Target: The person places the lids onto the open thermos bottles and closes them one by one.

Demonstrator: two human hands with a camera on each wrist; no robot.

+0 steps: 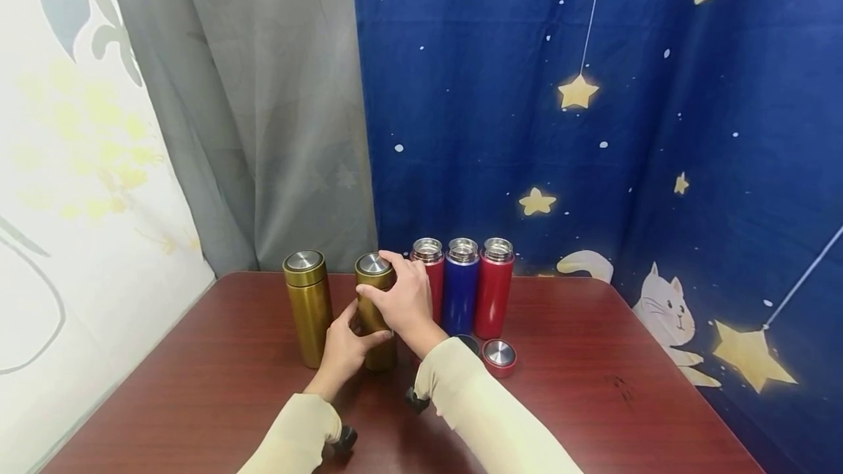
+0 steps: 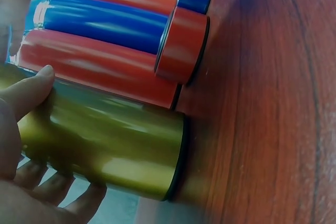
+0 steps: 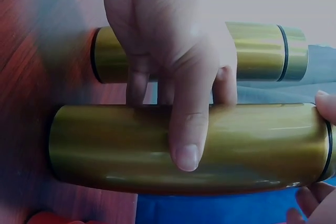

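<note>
A gold thermos (image 1: pixel 376 313) with a steel-topped lid stands upright on the table, between both hands. My left hand (image 1: pixel 345 348) grips its body, thumb across the near side and fingers round the other, as the right wrist view also shows. Up at the top, my right hand (image 1: pixel 403 297) pinches the gold lid (image 1: pixel 375 266) between thumb and fingers. To the left stands a second gold thermos (image 1: pixel 308 317), its lid on. Right of the hands, two red flasks (image 1: pixel 494 298) and a blue flask (image 1: pixel 459 298) stand in a row with open steel mouths.
A red lid (image 1: pixel 499 355) lies in front of the red and blue flasks. Beside it a dark-rimmed lid (image 1: pixel 469 343) is partly hidden by the right sleeve. Behind the brown table (image 1: pixel 579 371) hang a grey curtain (image 1: pixel 303 108) and a blue star-patterned curtain (image 1: pixel 474 93).
</note>
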